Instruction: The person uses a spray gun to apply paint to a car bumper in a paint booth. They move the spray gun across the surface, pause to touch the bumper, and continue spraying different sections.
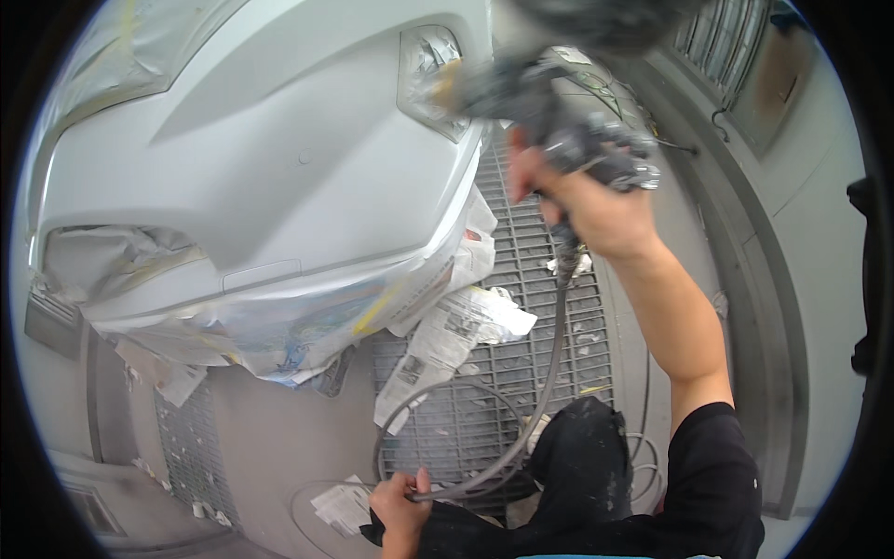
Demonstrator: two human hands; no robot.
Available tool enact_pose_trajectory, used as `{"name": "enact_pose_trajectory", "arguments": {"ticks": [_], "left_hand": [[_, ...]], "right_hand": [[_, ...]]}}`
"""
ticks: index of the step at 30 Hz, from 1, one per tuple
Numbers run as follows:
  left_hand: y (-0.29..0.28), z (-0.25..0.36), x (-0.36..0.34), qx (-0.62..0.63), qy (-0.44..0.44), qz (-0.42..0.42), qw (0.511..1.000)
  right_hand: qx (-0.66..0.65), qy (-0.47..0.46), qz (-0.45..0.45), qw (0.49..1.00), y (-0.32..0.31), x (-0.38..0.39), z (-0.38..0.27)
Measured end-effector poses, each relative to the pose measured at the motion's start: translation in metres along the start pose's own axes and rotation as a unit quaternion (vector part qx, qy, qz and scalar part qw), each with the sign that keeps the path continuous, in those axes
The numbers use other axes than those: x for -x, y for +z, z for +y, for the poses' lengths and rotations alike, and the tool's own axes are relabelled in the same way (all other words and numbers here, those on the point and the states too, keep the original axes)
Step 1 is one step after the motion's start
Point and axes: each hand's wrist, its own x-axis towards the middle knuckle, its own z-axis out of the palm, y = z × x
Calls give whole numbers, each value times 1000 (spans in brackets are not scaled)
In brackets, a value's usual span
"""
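My right hand (591, 205) is raised at upper centre, closed around the handle of a spray gun (540, 102). The gun is dark, smeared by motion and partly wrapped in shiny film. Its nozzle end points left, in front of a masked lamp (433, 74) on a pale grey car bumper (307, 177). A grey air hose (554, 363) runs down from the gun's handle and loops near the floor. Low in the view, my left hand (400, 500) grips that hose beside my leg.
Newspaper masking (447, 340) hangs off the bumper's lower edge onto a metal floor grate (577, 345). Plastic film covers the bodywork at upper left. A grey wall (792, 214) with a ledge runs along the right. More hose and paper scraps lie on the floor.
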Motion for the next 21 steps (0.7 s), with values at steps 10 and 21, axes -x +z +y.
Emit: {"name": "enact_pose_trajectory", "arguments": {"ticks": [10,21], "left_hand": [[51,-24,20,74,-6,39,996],[66,-18,5,121,38,57,990]], "right_hand": [[67,14,-69,995,26,-3,44],[144,1,296,944,-50,-24,63]]}}
